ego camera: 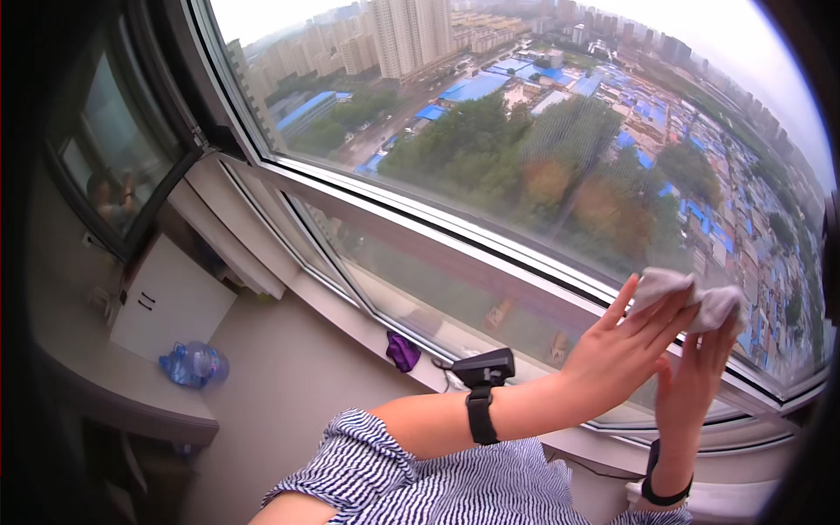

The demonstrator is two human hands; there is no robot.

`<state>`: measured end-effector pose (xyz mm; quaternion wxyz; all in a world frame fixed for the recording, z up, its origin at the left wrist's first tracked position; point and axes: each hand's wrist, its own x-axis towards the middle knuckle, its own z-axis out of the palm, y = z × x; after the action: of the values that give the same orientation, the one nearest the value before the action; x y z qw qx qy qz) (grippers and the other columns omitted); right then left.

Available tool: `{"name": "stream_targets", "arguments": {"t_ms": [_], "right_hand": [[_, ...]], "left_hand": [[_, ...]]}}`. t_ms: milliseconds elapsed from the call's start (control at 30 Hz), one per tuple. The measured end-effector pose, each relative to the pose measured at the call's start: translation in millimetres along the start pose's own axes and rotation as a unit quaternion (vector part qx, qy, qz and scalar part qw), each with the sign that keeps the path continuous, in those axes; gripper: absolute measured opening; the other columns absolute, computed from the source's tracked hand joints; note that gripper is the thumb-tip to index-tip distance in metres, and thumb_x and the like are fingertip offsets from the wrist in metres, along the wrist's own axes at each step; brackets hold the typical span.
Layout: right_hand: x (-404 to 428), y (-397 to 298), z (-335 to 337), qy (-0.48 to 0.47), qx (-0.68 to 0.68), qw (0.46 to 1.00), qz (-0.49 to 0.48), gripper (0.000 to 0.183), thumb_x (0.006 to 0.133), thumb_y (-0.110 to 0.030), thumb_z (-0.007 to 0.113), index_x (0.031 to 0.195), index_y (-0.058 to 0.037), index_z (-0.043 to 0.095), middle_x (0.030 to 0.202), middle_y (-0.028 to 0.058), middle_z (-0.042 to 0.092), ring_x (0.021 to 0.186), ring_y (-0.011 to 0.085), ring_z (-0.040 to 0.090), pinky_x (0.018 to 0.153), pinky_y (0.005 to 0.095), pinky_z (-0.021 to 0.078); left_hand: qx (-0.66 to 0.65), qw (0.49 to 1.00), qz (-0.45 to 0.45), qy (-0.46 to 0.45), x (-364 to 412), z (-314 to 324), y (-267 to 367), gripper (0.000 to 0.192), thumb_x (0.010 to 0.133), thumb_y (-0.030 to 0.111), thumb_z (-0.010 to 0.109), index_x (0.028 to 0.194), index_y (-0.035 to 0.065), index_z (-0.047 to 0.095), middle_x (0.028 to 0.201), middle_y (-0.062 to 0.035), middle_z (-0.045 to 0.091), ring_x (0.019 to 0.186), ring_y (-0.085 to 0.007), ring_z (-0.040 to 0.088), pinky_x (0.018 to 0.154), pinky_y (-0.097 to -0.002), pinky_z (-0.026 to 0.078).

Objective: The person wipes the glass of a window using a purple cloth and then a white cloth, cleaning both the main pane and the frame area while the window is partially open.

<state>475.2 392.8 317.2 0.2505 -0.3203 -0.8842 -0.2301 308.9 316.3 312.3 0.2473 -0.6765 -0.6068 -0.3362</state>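
My left hand (610,357) and my right hand (689,380) are side by side at the lower right, wrists close together. Under the fingers of both hands a pale, bunched cloth (712,305) lies against the large window pane (459,144), just above the lower white frame rail (420,226). The fingers are stretched out and press the cloth flat; part of it is hidden beneath them. Black straps circle both wrists, and a black device (485,367) is fixed to the left one. Cloudy streaks show on the glass.
A dark-framed window sash (141,216) stands swung inward at the left. A purple cloth (402,351) lies on the low sill (335,302). Clear blue plastic bottles (193,364) stand by a white cabinet (170,295). A curved counter edge (164,420) juts in at the lower left.
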Motion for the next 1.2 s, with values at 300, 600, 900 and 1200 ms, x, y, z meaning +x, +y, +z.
{"name": "stream_targets", "arguments": {"t_ms": [300,600,900,1200], "right_hand": [[-14.1,19.8,10.0,0.009,-0.001,1.0,0.016,0.062,0.097,-0.037,0.053,0.147,-0.0021,0.04,0.156,0.0228,0.03,0.146,0.0454,0.021,0.117,0.0617,0.0171],[34.9,90.6,-40.0,0.178,-0.061,0.982,-0.007,0.062,0.1,-0.041,0.048,0.15,-0.0065,0.037,0.156,0.0193,0.033,0.146,0.0411,0.024,0.119,0.0533,0.0209],[1.0,71.9,-18.6,0.1,-0.019,0.994,0.031,0.065,0.1,-0.045,0.043,0.151,-0.0052,0.034,0.157,0.02,0.03,0.146,0.0432,0.02,0.119,0.0555,0.02],[-53.8,46.1,16.1,-0.025,0.055,0.995,0.081,0.066,0.094,-0.039,0.057,0.148,-0.0039,0.04,0.155,0.0238,0.031,0.144,0.0481,0.022,0.117,0.0588,0.021]], "left_hand": [[-0.013,1.0,-0.007,0.025,7.2,12.8,18.1,0.082,0.079,0.049,0.064,0.151,0.0171,0.039,0.158,-0.0051,0.033,0.149,-0.0194,0.023,0.123,-0.0546,0.004],[-0.189,0.959,0.041,0.209,106.4,-3.7,54.0,0.067,0.073,0.02,0.062,0.137,0.0043,0.052,0.146,-0.0105,0.046,0.146,-0.0229,0.03,0.122,-0.0609,0.007],[-0.086,0.99,0.055,0.097,74.0,7.8,50.3,0.076,0.076,0.023,0.061,0.147,0.0068,0.041,0.155,-0.0072,0.036,0.148,-0.0207,0.025,0.122,-0.0597,0.007],[0.027,0.998,0.06,-0.023,10.3,44.6,51.5,0.082,0.076,0.04,0.064,0.15,0.0133,0.039,0.157,-0.0007,0.035,0.146,-0.0114,0.029,0.123,-0.0562,0.007]]}}
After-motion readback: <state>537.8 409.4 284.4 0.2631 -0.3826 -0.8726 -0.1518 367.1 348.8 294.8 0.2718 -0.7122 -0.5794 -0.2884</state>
